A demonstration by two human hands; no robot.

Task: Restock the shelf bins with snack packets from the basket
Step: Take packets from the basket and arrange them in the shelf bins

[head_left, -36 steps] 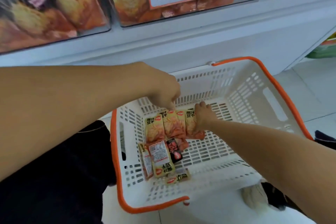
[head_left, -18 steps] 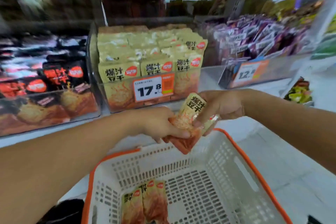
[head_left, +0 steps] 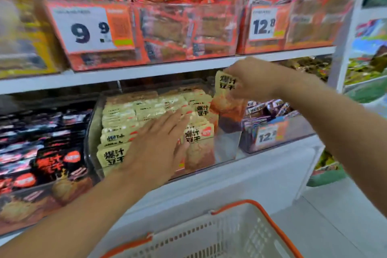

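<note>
Left hand (head_left: 156,145) flat, fingers straight and slightly spread, pressing on the packets in the bin (head_left: 92,132). Right hand (head_left: 254,79) at 1 o'clock pinches a packet (head_left: 225,95) over the bin's right edge. Basket (head_left: 236,234) at 6 o'clock.

The clear bin (head_left: 92,132) sits on the lower shelf, packets (head_left: 119,138) standing in rows inside. Left hand (head_left: 155,146) lies flat over its front rows — right hand (head_left: 251,81) holds one packet (head_left: 225,90) above the bin's right rear corner. The basket (head_left: 240,236) sits below, in front.
</note>
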